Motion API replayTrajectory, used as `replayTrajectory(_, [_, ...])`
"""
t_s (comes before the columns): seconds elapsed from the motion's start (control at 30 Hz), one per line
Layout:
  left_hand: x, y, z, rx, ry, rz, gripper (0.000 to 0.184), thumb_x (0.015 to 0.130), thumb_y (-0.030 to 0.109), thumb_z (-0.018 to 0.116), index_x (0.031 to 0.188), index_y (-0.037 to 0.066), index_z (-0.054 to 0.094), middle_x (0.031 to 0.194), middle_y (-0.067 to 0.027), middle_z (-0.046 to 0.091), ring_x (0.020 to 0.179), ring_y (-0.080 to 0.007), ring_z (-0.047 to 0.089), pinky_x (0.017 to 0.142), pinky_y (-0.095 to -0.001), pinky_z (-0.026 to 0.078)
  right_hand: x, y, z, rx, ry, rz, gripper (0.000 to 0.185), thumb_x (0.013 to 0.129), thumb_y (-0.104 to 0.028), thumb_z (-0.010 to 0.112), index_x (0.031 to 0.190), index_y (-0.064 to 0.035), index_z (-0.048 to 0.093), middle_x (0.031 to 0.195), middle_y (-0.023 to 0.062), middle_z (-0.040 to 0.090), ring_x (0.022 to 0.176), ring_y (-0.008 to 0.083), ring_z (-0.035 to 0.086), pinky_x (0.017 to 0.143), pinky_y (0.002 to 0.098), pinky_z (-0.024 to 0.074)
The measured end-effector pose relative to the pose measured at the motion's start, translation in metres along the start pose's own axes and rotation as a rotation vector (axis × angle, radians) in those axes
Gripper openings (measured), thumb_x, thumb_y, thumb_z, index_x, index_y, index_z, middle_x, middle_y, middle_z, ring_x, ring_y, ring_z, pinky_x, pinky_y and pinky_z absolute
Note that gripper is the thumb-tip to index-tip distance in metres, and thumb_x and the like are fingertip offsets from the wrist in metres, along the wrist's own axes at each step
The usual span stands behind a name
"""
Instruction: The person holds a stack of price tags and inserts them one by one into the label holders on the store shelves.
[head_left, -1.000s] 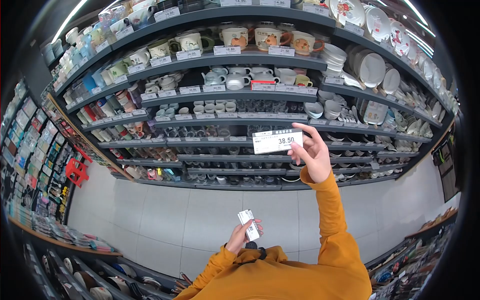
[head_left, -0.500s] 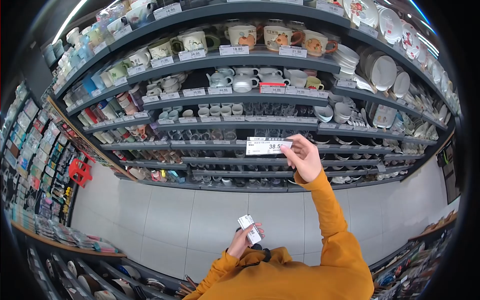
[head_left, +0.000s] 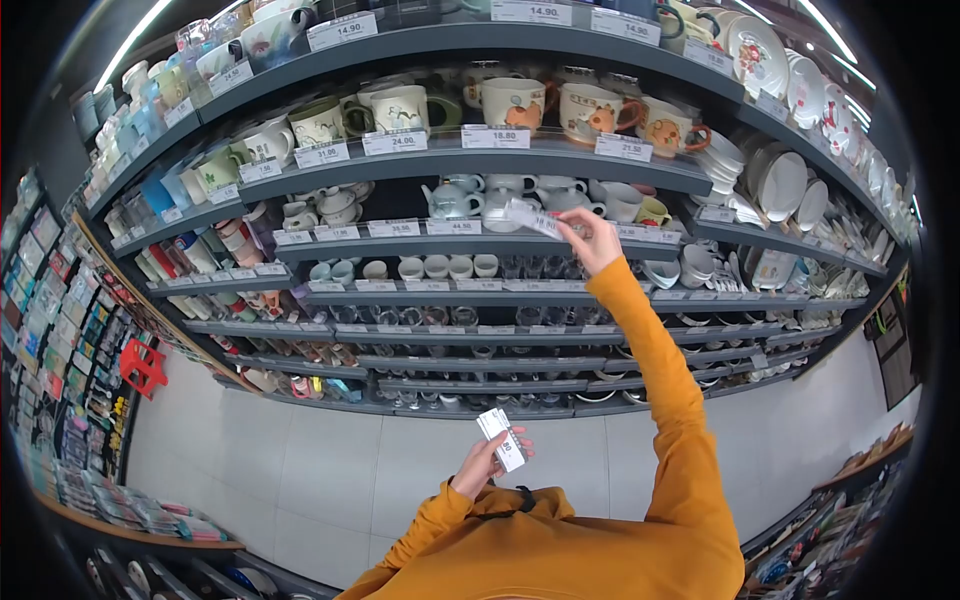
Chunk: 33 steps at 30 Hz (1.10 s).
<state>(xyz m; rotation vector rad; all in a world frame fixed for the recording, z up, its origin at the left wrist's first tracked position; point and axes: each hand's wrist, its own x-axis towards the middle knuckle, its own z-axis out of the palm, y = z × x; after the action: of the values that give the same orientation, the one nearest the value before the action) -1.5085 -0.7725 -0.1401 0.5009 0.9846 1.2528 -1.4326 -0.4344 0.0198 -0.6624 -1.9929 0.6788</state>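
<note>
Pinched nearly closed, right fingers [head_left: 562, 222] holding a blurred price label [head_left: 532, 218].

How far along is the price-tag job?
Looks partway. Seemingly done: price labels line the mug shelf. In hand: the right hand pinches one blurred tag before the teapots. Remaining, likely: the tag stack in the left hand; destination unclear.

We are holding a white printed price label [head_left: 531, 217] by its end in our right hand [head_left: 598, 245], blurred and slanting before the teapots [head_left: 452, 199]. Our left hand [head_left: 481, 464] is gripping a tilted, slightly fanned stack of white labels [head_left: 501, 438], their dark print showing.
</note>
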Motion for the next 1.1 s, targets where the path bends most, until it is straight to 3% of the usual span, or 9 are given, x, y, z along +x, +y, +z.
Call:
replayTrajectory(0.23, [0.015,0.028,-0.041,0.041,0.056,0.014,0.043,0.102,0.031,0.032,0.129,0.002,0.049,0.112,-0.0104,0.065,0.099,-0.0155,0.065,0.048,-0.0175,0.033,0.064,0.035,0.035,-0.198,-0.197,0.107,0.022,0.085,-0.024,0.066,0.100,-0.0078,0.066,0.089,0.0042,0.071,0.063,0.0155,0.062,0.063,0.0317,0.0488])
replayTrajectory(0.27, [0.014,0.031,-0.045,0.042,0.060,0.023,0.042,0.102,0.031,0.032,0.129,0.002,0.049,0.112,-0.0106,0.065,0.099,-0.0155,0.065,0.048,-0.0175,0.033,0.066,0.038,0.036,-0.222,-0.227,0.055,0.022,0.088,-0.023,0.063,0.103,-0.0059,0.064,0.090,0.0066,0.071,0.057,0.0150,0.061,0.056,0.0312,0.0485])
replayTrajectory(0.4, [0.021,0.028,-0.060,-0.015,0.105,0.005,0.042,0.101,0.029,0.034,0.129,0.001,0.047,0.111,-0.0113,0.064,0.101,-0.0179,0.065,0.050,-0.0169,0.037,0.070,0.031,0.031,0.024,-0.377,0.191,0.022,0.094,-0.019,0.057,0.105,0.0001,0.060,0.089,0.0123,0.070,0.042,0.0134,0.055,0.040,0.0272,0.0430])
replayTrajectory(0.47, [0.022,0.032,-0.061,-0.018,0.127,0.002,0.042,0.101,0.029,0.034,0.129,0.001,0.048,0.111,-0.0111,0.065,0.101,-0.0177,0.065,0.053,-0.0175,0.039,0.070,0.027,0.026,0.009,-0.425,0.208,0.022,0.094,-0.018,0.056,0.105,0.0000,0.060,0.089,0.0118,0.070,0.042,0.0133,0.055,0.041,0.0276,0.0440])
replayTrajectory(0.57, [0.028,0.034,-0.065,-0.032,0.122,-0.017,0.042,0.102,0.031,0.032,0.128,0.004,0.050,0.114,-0.0104,0.064,0.104,-0.0183,0.064,0.077,-0.0232,0.049,0.072,0.027,0.022,0.011,-0.425,0.221,0.023,0.094,-0.018,0.056,0.107,0.0005,0.060,0.095,0.0128,0.069,0.043,0.0141,0.056,0.042,0.0274,0.0458])
replayTrajectory(0.7, [0.038,0.041,-0.067,0.006,0.084,-0.029,0.041,0.102,0.030,0.032,0.128,0.004,0.050,0.114,-0.0102,0.064,0.104,-0.0183,0.064,0.076,-0.0225,0.049,0.074,0.023,0.020,0.028,-0.393,0.204,0.026,0.094,-0.019,0.056,0.109,0.0016,0.059,0.102,0.0146,0.068,0.046,0.0162,0.060,0.044,0.0273,0.0482])
replayTrajectory(0.87, [0.044,0.051,-0.064,0.023,0.067,0.004,0.041,0.102,0.030,0.032,0.128,0.004,0.050,0.113,-0.0095,0.064,0.103,-0.0173,0.064,0.067,-0.0201,0.047,0.075,0.025,0.024,-0.032,-0.516,0.196,0.026,0.093,-0.021,0.056,0.109,-0.0021,0.064,0.089,0.0117,0.070,0.049,0.0155,0.062,0.048,0.0278,0.0493])
replayTrajectory(1.1, [0.043,0.040,-0.072,0.020,0.084,0.015,0.041,0.101,0.031,0.034,0.128,0.004,0.051,0.114,-0.0096,0.064,0.102,-0.0160,0.065,0.057,-0.0175,0.041,0.071,0.019,0.024,-0.230,-0.468,0.032,0.024,0.091,-0.021,0.059,0.111,-0.0131,0.069,0.073,0.0069,0.068,0.051,0.0145,0.064,0.052,0.0273,0.0496])
